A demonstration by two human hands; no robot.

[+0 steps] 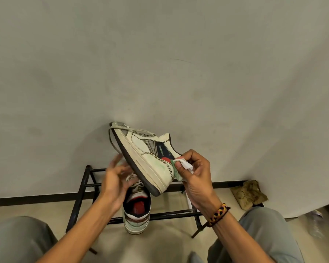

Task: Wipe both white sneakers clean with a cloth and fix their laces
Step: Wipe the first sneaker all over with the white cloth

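Note:
I hold one white sneaker in the air on its side, toe up and to the left, dark sole facing left, grey laces hanging loose. My right hand grips its heel and pinches a white cloth against the shoe's side near a red patch. Faint green smears show on that side. My left hand is blurred just under the sole, fingers spread and loosely bent, holding nothing I can see. The second sneaker stands below on the rack, heel toward me, red insole showing.
A low black metal rack stands on the beige floor against a plain wall. A crumpled brown bag lies at the right by the wall. My knees in grey trousers frame the bottom corners.

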